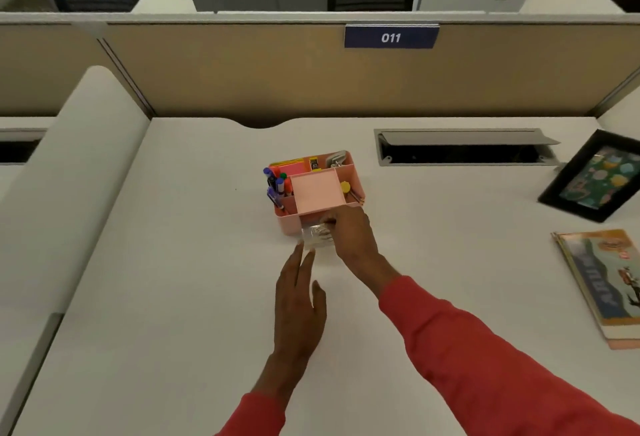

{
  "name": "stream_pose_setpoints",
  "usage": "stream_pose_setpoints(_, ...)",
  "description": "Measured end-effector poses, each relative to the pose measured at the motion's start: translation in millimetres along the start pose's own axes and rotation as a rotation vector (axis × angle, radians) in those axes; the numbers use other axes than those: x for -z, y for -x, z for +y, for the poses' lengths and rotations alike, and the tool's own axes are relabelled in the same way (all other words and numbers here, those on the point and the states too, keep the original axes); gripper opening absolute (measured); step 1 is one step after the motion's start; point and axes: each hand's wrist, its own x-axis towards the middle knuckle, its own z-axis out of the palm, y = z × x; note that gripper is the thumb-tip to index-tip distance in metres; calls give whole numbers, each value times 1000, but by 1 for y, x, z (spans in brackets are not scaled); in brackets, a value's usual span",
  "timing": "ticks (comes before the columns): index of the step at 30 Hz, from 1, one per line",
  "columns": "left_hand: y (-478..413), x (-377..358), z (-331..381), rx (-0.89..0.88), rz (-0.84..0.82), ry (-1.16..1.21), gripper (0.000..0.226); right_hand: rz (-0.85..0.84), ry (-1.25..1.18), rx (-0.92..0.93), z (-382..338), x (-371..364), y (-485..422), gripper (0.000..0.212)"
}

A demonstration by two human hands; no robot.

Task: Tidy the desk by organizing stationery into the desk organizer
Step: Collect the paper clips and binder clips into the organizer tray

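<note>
Nearly done, I judge: pens already stand in the organizer. The right hand grips a clear box at its front; the flat left hand touches it.

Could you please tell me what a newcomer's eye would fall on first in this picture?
The pink desk organizer at the middle of the desk stands out, with blue markers standing in its left compartment. Just in front of it, two hands in red sleeves meet at a small clear box: the right hand curls its fingers onto it, and the left hand reaches its near edge with straight fingers. A black picture frame sits at the far right.
</note>
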Motion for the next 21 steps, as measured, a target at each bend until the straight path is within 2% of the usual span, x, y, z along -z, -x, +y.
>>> stream_pose_setpoints(4, -34, 23, -4, 7, 144, 20, 53, -18, -175, -102, -7, -11, -4, 27)
stream_pose_setpoints(8, -68, 30, 4, -13, 144, 45, 49, 26, -247, -134, -8, -13, -1, 23)
stream_pose_setpoints(11, -89, 27, 10, -60, 21, 59, 49, 155, -367, -125, -17, -8, 21, 24)
stream_pose_setpoints(13, -102, 27, 14, -122, -103, 6, 53, 323, -428, -147, -11, -8, 42, 21)
stream_pose_setpoints(15, -118, 28, 17, -141, -262, -96, 69, 389, -593, -342, 1, -8, 56, 20)
stream_pose_setpoints(17, -133, 28, 19, -127, -395, -237, 84, 243, -925, -658, 7, -11, 63, 25)
stream_pose_setpoints(18, -138, 29, 21, -113, -439, -294, 88, 170, -1026, -735, 5, -11, 64, 31)
stream_pose_setpoints(21, -145, 29, 27, -75, -509, -390, 88, 134, -1125, -755, -1, -15, 61, 39)
